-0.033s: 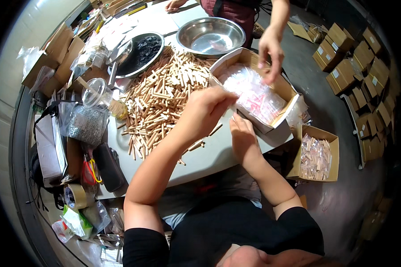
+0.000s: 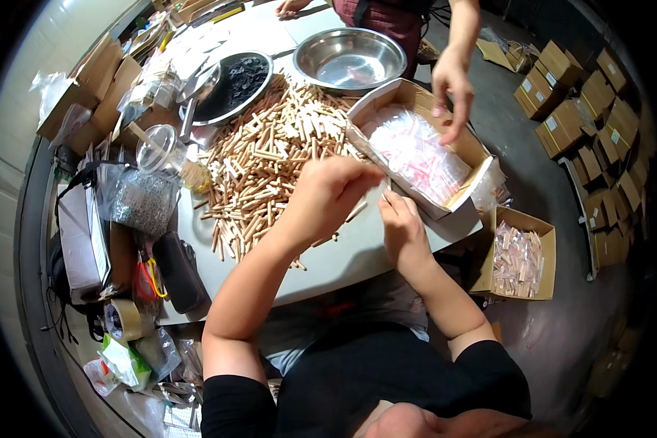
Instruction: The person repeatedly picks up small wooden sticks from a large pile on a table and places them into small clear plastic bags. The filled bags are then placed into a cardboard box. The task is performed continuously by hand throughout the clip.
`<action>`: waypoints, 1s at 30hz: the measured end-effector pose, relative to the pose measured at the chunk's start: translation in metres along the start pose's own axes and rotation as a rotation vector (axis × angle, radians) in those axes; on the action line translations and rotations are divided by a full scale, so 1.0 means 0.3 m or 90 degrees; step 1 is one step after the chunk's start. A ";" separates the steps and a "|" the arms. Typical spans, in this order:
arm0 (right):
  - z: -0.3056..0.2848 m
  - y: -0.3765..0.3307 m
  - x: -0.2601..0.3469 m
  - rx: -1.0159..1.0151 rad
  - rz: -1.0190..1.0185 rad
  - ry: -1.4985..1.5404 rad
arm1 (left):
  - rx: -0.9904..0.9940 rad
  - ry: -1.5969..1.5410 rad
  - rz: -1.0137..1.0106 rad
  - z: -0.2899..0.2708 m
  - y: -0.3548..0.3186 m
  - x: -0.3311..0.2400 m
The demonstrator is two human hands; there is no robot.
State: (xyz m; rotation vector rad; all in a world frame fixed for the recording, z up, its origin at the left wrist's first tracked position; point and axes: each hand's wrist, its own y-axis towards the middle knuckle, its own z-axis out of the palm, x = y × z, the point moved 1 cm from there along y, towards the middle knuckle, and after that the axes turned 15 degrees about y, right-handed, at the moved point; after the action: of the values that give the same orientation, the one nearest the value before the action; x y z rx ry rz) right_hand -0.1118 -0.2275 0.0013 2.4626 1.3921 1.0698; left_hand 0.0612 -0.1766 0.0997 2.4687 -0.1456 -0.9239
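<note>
Over the table, just right of a big pile of short wooden dowels point(image 2: 259, 171), my two hands are close together. My left hand point(image 2: 332, 190) is closed, its fingertips bent down toward the right hand; what they hold, if anything, is hidden. My right hand point(image 2: 405, 228) pinches a small, thin, pale piece at its fingertips, too small to name. Beside them stands an open cardboard box point(image 2: 409, 95) with clear plastic bags point(image 2: 416, 150) marked in pink. A co-worker's hand point(image 2: 454, 93) hovers above the box's right side.
Behind the pile are a steel bowl point(image 2: 350, 58) and a bowl of black pieces point(image 2: 244, 80). Scissors point(image 2: 147, 281), a phone-like black object point(image 2: 179, 274) and tape point(image 2: 122, 321) lie at left. A lower box holds bagged dowels point(image 2: 517, 259). Cartons point(image 2: 562, 120) stack at far right.
The co-worker's hand has lifted off the bags toward the right. My left fingertips have dipped slightly, and a thin pale piece now shows at my right fingertips.
</note>
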 end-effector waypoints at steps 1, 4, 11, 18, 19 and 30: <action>-0.019 -0.004 0.009 -0.006 -0.018 0.027 | 0.016 -0.002 -0.019 -0.031 -0.057 -0.005; -0.039 -0.027 0.011 0.036 -0.038 0.094 | 0.041 -0.071 -0.140 -0.091 -0.251 0.012; -0.080 -0.052 0.080 0.176 -0.069 0.173 | 0.052 -0.471 -0.430 -0.047 -0.616 -0.004; -0.067 0.003 0.079 0.093 -0.022 0.091 | 0.080 -0.691 -0.423 0.048 -0.743 -0.046; -0.068 0.011 0.080 0.091 -0.006 0.062 | 0.071 -0.707 -0.424 0.070 -0.745 -0.049; -0.019 0.122 0.060 0.217 -0.019 0.242 | 0.374 -0.773 -0.490 0.321 -0.730 -0.021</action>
State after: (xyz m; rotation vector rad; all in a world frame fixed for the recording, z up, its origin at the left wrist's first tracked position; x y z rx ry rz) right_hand -0.0836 -0.2354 0.0301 2.5396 1.8510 1.4629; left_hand -0.0209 -0.0240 -0.0653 1.9880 0.1838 -2.9537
